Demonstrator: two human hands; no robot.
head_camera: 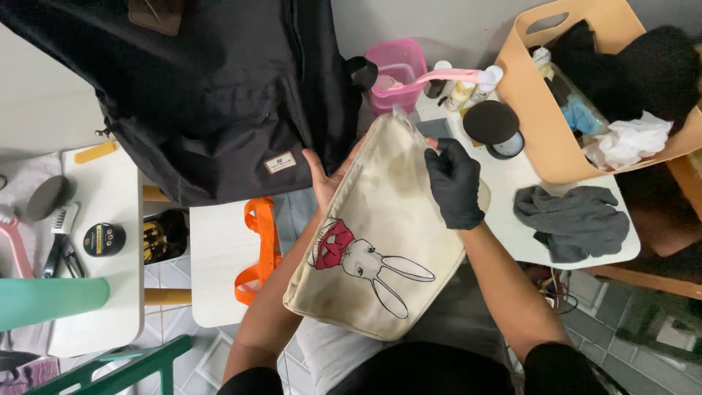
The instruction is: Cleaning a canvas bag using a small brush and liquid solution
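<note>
A cream canvas pouch (pixel 380 227) with a rabbit drawing and brown stains is held up in front of me. My left hand (pixel 327 179), bare, grips its left edge near the top, palm partly behind the fabric. My right hand (pixel 453 183), in a black glove, pinches the pouch's top right edge by the zipper. A large black backpack (pixel 219 95) hangs or lies just beyond the pouch at the upper left.
A tan basket (pixel 534 102) with dark clothes and a white rag sits at the upper right. A grey cloth (pixel 574 219), round black tin (pixel 493 124), pink brush (pixel 439 77) and pink tub (pixel 398 66) lie on the white table. Orange straps (pixel 259 249) and brushes (pixel 62 234) are at left.
</note>
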